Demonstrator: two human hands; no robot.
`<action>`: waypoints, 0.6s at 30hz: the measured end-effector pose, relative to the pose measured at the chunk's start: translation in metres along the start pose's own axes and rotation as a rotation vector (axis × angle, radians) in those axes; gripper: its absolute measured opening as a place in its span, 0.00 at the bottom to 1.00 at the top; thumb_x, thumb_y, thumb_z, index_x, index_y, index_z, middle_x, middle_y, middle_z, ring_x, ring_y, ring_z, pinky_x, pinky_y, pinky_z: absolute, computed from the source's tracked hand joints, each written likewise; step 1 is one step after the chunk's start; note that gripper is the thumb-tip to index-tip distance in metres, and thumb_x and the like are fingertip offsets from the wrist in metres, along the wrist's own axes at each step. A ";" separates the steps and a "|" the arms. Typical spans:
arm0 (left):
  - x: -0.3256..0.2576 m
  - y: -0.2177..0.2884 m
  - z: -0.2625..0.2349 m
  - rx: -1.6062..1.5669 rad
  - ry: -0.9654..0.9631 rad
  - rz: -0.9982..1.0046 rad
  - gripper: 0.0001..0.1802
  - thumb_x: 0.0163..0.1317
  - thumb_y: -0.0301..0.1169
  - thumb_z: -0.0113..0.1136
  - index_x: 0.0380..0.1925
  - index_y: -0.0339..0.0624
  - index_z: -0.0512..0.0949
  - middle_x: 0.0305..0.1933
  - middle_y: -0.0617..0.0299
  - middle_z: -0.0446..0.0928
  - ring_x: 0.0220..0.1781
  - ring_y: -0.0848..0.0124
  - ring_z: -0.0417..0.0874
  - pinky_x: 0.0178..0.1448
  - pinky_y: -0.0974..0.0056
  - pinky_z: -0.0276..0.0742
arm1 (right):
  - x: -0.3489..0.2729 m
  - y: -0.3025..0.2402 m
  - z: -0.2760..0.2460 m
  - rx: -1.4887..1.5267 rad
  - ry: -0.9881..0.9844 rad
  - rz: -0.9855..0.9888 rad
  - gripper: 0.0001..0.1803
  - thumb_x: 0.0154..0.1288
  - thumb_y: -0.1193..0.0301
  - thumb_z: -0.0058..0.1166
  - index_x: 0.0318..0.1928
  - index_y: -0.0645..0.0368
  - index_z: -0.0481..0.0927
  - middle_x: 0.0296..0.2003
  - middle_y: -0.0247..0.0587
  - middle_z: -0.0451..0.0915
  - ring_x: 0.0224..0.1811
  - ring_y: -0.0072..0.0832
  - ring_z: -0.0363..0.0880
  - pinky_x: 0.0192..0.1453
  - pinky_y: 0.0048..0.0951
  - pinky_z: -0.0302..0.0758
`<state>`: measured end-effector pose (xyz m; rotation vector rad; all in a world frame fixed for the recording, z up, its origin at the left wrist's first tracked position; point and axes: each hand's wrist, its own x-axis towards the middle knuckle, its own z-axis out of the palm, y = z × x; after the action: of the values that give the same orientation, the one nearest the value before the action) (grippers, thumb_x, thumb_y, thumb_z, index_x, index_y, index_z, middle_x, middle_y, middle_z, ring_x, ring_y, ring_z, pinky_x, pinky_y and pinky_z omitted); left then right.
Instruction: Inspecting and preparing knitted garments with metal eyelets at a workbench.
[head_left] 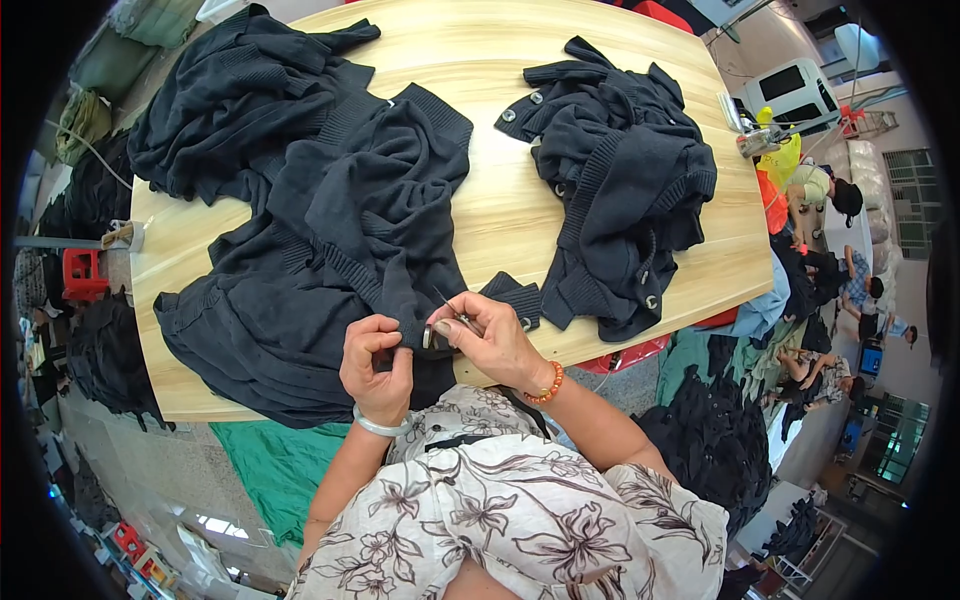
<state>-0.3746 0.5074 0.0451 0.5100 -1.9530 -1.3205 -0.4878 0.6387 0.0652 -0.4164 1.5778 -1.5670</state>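
Observation:
A dark knit garment (370, 200) with ribbed edges lies bunched on the table and reaches its front edge before me. My left hand (378, 368) is closed in a pinch at the garment's near edge, thumb and forefinger together on the fabric. Just to its right, my right hand (497, 342) is closed around a small pointed metal tool (452, 308), perhaps thread snips; the fingers hide most of it. A shiny bit of metal (429, 337) shows between the two hands, against the fabric. A ribbed dark piece (515, 298) lies just beyond my right hand.
On the right of the pale wooden table (500, 210) lies another dark knit garment (630, 190) with large buttons. Dark clothes (710, 440) are heaped on the right below the table. Green cloth (265, 470) hangs at the lower left. Several people (840, 195) are farther right.

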 end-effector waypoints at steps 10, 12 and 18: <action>-0.008 -0.003 -0.006 -0.119 0.040 -0.085 0.14 0.49 0.11 0.62 0.32 0.39 0.73 0.41 0.58 0.78 0.31 0.81 0.73 0.31 0.77 0.66 | 0.001 0.014 0.001 0.072 -0.001 -0.033 0.12 0.69 0.71 0.56 0.47 0.66 0.79 0.40 0.33 0.80 0.39 0.12 0.74 0.44 0.15 0.71; -0.009 -0.004 -0.006 -0.128 0.028 -0.068 0.14 0.51 0.12 0.62 0.33 0.39 0.72 0.41 0.59 0.78 0.31 0.82 0.72 0.31 0.78 0.66 | 0.003 0.008 0.010 0.041 -0.027 -0.079 0.11 0.64 0.74 0.61 0.46 0.66 0.82 0.42 0.31 0.77 0.35 0.12 0.72 0.38 0.14 0.68; -0.005 -0.007 -0.016 -0.097 -0.004 -0.143 0.12 0.58 0.14 0.60 0.39 0.39 0.70 0.46 0.59 0.73 0.33 0.82 0.72 0.38 0.78 0.69 | 0.008 -0.001 0.017 -0.278 -0.041 -0.357 0.07 0.59 0.78 0.63 0.37 0.66 0.79 0.31 0.27 0.74 0.28 0.09 0.66 0.29 0.15 0.62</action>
<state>-0.3596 0.4979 0.0403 0.6085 -1.8734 -1.4984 -0.4802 0.6215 0.0660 -0.9190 1.7661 -1.5862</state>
